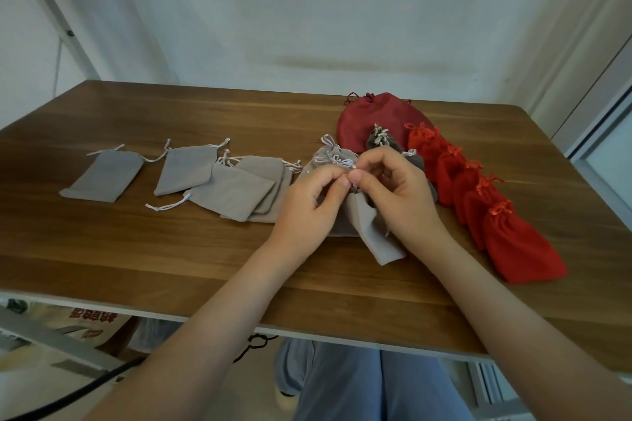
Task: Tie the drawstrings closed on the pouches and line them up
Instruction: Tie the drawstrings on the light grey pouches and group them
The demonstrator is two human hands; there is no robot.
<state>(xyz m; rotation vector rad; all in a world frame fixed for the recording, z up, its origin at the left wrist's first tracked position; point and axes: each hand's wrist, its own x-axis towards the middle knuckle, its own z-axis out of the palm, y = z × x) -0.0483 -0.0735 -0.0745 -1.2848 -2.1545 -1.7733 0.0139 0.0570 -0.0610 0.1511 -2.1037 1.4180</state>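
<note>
Wooden table (pixel 136 267), one grey pouch (pixel 379 236) held at centre frame.
Curled fingers of the left hand (pixel 307 205) and right hand (pixel 400 191) pinch its gathered top; its contents are hidden. Flat untied grey pouches (pixel 102 174) lie centre-left. Tied red pouches (pixel 478 202) line the right, below a dark-red bag (pixel 372 113).

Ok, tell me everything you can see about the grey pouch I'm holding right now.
The grey pouch is a small bag of soft, velvety-looking light grey cloth, flat and seemingly empty. It hangs tilted from its gathered neck, which the left hand and right hand pinch between thumbs and fingertips; its cord is mostly hidden by them. Its lower end seems to rest on the wooden table, in front of a tied pouch and left of the red pouches.
</note>
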